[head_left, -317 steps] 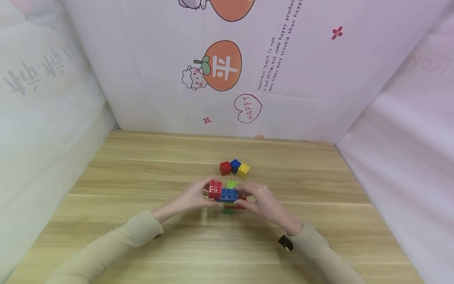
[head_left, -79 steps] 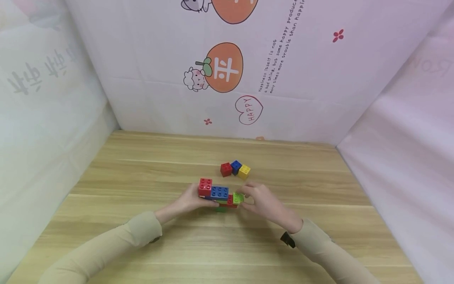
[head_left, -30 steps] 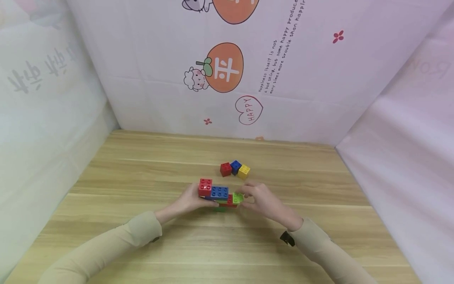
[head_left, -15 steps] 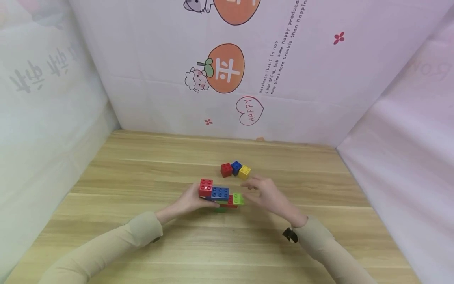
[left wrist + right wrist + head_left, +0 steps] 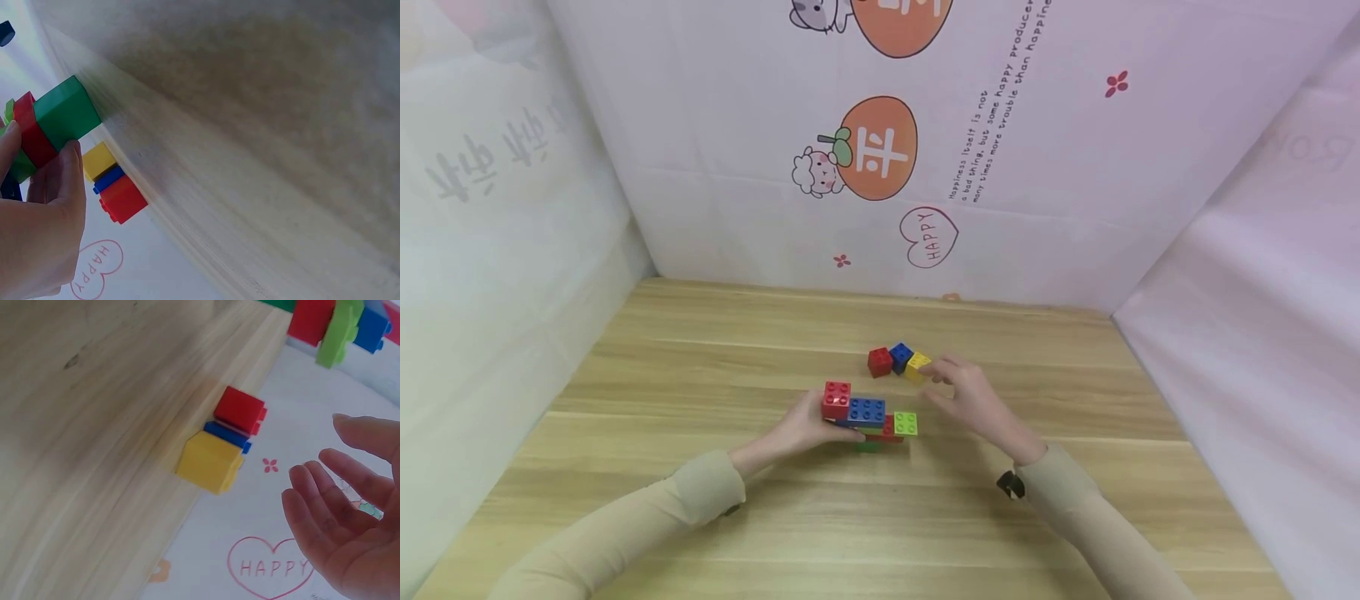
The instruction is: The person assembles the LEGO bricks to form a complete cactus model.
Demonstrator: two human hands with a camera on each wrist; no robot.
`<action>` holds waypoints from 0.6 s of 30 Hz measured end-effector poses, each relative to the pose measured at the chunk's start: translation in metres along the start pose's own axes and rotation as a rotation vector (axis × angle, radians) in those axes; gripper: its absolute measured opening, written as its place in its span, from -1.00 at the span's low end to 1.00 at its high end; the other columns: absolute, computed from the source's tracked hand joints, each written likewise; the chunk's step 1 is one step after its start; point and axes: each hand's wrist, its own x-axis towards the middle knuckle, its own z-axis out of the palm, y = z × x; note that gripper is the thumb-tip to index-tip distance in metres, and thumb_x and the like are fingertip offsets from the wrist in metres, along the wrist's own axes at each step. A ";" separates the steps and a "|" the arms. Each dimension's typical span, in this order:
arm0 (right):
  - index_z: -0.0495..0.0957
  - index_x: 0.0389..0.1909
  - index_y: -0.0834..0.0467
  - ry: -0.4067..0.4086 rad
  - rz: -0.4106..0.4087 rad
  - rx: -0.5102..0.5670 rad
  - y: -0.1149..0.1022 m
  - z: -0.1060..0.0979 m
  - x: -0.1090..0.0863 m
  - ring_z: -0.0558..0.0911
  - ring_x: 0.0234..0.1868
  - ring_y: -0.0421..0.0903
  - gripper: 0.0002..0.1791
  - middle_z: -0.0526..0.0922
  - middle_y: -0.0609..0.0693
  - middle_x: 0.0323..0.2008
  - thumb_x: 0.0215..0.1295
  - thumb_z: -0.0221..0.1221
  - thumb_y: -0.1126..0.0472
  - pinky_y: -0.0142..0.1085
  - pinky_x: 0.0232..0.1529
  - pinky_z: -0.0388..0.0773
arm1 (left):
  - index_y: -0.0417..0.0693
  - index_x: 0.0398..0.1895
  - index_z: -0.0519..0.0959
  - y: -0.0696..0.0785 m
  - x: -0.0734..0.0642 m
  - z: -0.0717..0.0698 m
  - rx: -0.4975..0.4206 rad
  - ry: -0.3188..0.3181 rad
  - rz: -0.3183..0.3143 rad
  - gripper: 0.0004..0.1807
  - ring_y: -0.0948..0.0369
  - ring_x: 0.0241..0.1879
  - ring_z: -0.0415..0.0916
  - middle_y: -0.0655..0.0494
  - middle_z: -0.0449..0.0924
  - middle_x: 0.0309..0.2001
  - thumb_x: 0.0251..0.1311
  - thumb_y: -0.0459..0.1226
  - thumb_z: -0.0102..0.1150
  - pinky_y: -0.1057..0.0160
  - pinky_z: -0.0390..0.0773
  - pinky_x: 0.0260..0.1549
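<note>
My left hand [image 5: 805, 423] grips the left side of a stepped toy-brick structure. On it I see a red brick [image 5: 837, 400] at the top left, a blue brick [image 5: 867, 411] beside it, and a light green brick [image 5: 906, 423] at the right end. A dark green brick [image 5: 65, 112] forms its bottom in the left wrist view. My right hand [image 5: 966, 396] holds nothing; its fingers are loosely bent and spread, close to the yellow brick [image 5: 209, 462]. In the right wrist view a gap separates the fingertips from that brick.
Behind the structure, a loose red brick [image 5: 880, 362] and a small blue brick [image 5: 901, 357] sit in a row with the yellow one on the wooden table [image 5: 760, 517]. Printed white cloth [image 5: 737, 167] stands as walls at the back and both sides.
My right hand has let go of the light green brick, which is now on the structure's right end, and has moved back toward the yellow brick. The left hand keeps its hold.
</note>
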 end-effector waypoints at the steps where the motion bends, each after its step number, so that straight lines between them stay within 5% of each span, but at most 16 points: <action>1: 0.66 -0.12 0.29 0.006 0.010 -0.004 0.002 0.001 0.001 0.70 -0.21 0.06 -0.71 0.71 0.20 -0.20 0.11 0.39 0.34 -0.11 -0.16 0.74 | -0.13 0.15 0.54 0.000 0.000 0.000 -0.001 -0.002 -0.002 -0.38 0.00 0.09 0.66 -0.12 0.68 0.09 -0.04 -0.23 0.53 0.01 0.60 0.18; 18: 0.58 0.05 0.33 -0.031 0.235 0.077 0.030 0.013 0.015 0.69 -0.08 0.16 -0.60 0.67 0.27 -0.06 0.19 0.35 0.30 0.00 0.00 0.70 | -0.14 0.13 0.56 -0.001 0.001 0.000 0.016 -0.013 0.012 -0.40 0.05 0.04 0.69 -0.10 0.71 0.05 -0.02 -0.20 0.52 0.08 0.65 0.11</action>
